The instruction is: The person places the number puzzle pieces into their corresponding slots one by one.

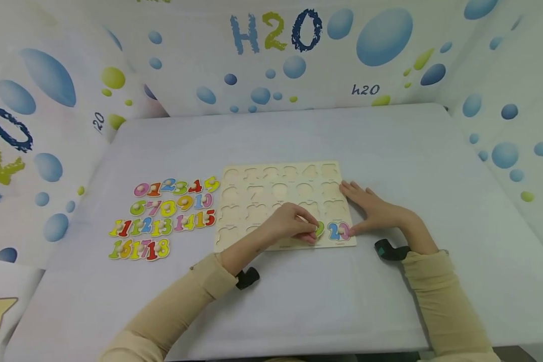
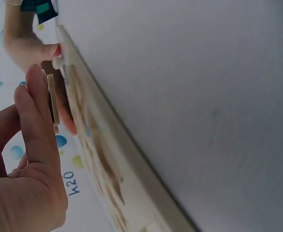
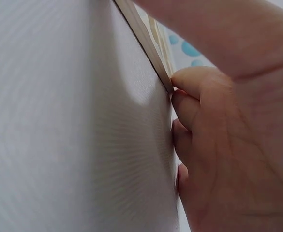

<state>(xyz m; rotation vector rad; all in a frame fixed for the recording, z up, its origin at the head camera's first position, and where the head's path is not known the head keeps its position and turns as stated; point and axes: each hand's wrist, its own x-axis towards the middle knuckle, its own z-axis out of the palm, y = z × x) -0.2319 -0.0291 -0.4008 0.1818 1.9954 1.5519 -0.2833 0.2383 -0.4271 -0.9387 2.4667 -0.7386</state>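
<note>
Pinches a partly hidden green number piece with the left hand over the bottom row of the board, beside the 20 piece; could jam if lowered tilted. Rests the right hand, fingers spread, against the right edge; if slack, could allow sliding.

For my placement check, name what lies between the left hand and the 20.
Head view: the green piece, pinched by the left hand, lies between it and the 20.
</note>
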